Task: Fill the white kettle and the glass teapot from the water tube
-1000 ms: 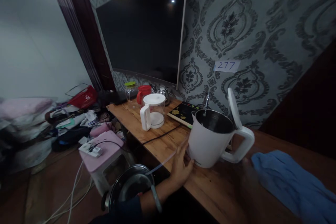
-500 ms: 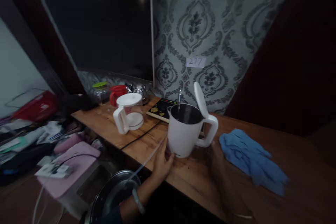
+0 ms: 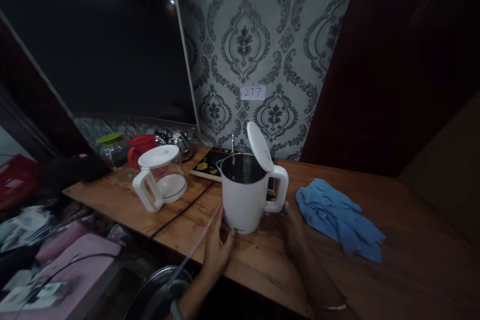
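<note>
A white kettle (image 3: pixel 244 205) stands upright on the wooden table with its lid (image 3: pixel 260 146) tilted up. Behind it rises a thin metal spout (image 3: pixel 233 146), its tip over the kettle's open mouth. At the kettle's lower left, my left hand (image 3: pixel 217 251) lies with thumb and fingers apart, seemingly against the base. My right hand (image 3: pixel 296 232) is in shadow below the handle (image 3: pixel 280 190); its fingers look stretched out and not wrapped round it. A clear tube (image 3: pixel 195 247) runs beside my left hand down towards a metal pot (image 3: pixel 161 290).
A glass pitcher with a white lid (image 3: pixel 161 156) stands left, before a red-lidded jug (image 3: pixel 140 147), a green-lidded jar (image 3: pixel 110 141) and a metal teapot (image 3: pixel 180 145). A black hot plate (image 3: pixel 204 165) sits behind the kettle. To the right lies a blue cloth (image 3: pixel 337 215).
My view has swung to the right, so everything sits further left in it. The kettle stays upright with its lid raised, and both hands remain beside it.
</note>
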`<state>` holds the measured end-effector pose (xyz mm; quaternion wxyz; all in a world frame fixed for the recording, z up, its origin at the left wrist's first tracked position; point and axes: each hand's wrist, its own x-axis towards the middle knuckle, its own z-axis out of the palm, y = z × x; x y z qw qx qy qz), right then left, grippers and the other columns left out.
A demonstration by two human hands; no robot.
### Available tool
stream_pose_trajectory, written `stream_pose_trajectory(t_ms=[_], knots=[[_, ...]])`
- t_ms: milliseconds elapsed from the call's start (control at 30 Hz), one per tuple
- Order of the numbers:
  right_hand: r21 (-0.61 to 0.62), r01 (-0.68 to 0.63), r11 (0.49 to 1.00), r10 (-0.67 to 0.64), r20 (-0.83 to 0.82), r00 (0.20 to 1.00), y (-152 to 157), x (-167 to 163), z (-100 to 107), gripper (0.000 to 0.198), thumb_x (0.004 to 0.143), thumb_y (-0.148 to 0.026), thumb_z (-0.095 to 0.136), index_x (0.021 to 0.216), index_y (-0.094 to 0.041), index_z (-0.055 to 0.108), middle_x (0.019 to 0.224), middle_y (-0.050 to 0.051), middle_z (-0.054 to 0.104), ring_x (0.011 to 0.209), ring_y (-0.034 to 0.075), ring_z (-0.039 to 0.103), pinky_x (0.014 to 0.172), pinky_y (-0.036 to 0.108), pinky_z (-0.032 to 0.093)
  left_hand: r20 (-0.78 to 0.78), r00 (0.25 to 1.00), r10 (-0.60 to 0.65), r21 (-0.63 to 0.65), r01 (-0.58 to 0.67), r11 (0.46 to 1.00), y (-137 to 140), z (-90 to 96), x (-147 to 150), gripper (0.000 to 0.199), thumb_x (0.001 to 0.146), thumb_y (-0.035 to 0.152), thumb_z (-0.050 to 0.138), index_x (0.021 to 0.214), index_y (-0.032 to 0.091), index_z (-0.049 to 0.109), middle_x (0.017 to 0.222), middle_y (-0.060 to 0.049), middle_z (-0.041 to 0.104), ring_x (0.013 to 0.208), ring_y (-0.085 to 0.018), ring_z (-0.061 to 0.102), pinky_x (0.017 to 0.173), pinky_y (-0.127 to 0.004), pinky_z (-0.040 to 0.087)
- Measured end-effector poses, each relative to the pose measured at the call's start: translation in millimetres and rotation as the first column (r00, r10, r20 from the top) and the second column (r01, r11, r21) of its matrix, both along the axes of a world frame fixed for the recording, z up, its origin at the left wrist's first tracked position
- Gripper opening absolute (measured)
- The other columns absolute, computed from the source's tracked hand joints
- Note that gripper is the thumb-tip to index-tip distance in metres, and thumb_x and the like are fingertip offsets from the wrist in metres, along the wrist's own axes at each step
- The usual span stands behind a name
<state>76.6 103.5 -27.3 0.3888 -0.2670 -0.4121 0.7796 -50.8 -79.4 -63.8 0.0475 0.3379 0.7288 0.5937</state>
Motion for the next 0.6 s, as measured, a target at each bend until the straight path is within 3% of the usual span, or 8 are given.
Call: stream_pose_trajectory(t_ms=[267,500,600], knots=[[0.005,0.008,1.0,-0.008,0.039,0.999,-1.6,2.2,3.1,0.054,0.071,-0.069,0.076,0.098,-0.023,0.08,0.097,0.006,0.08,0.093,0.03,0.073,0.067,0.034,0.055,-0.031,0.999,0.021,0.011,-0.021,1.0,-0.5,-3.6,-3.3,0.072,0.085,0.048,0.061,0.149,0.017,0.048,0.144,-0.015,0.06,0.12,-0.029,0.062,0.101,-0.045,0.052],[0.011,0.01,1.0,-0.01,0.023,1.0,2.4,0.8,-5.2,0.054,0.072,-0.068,0.076,0.099,-0.022,0.079,0.103,0.007,0.079,0.097,0.028,0.072,0.077,0.033,0.056,-0.023,1.0,0.009,0.023,-0.008,1.0,-1.0,-5.2,-3.2,0.073,0.087,0.047,0.062,0.152,0.017,0.045,0.145,-0.017,0.058,0.103,-0.025,0.068,0.099,-0.046,0.053],[-0.038,0.014,0.999,-0.011,0.068,0.998,1.3,0.9,-2.9,0.055,0.069,-0.069,0.076,0.097,-0.022,0.079,0.099,0.007,0.079,0.095,0.028,0.072,0.074,0.034,0.056,-0.017,1.0,0.016,0.022,-0.016,1.0,-0.7,-5.5,-3.2,0.073,0.087,0.049,0.062,0.151,0.018,0.045,0.145,-0.017,0.058,0.101,-0.025,0.068,0.098,-0.045,0.053]])
